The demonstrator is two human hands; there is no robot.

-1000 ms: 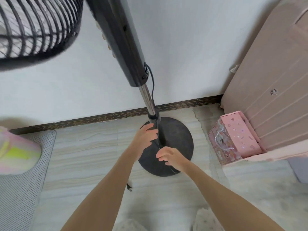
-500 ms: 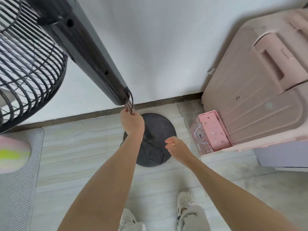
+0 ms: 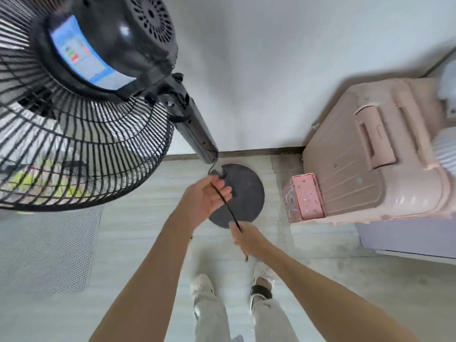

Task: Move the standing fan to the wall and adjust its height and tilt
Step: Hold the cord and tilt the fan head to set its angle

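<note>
The black standing fan stands close to the white wall (image 3: 271, 70). Its cage (image 3: 74, 144) and motor housing (image 3: 111, 45) fill the upper left, tilted toward me. The black column (image 3: 197, 129) runs down to a chrome pole and the round dark base (image 3: 246, 193) on the floor. My left hand (image 3: 207, 198) is just below the column's lower end, palm up and fingers apart, with the black power cord (image 3: 228, 208) lying across it. My right hand (image 3: 245, 239) is lower, over the base's near edge, pinching the cord, whose end hangs below it.
A pink suitcase (image 3: 370, 156) lies right of the base, with a small pink box (image 3: 306, 196) leaning against it. A grey perforated mat (image 3: 44, 248) covers the floor at the left. A dark skirting board (image 3: 259, 151) lines the wall. My feet (image 3: 204, 285) are below the hands.
The view has risen, so the fan head now fills the upper left. My left hand let go of the pole and opened. My right hand took hold of the cord.
</note>
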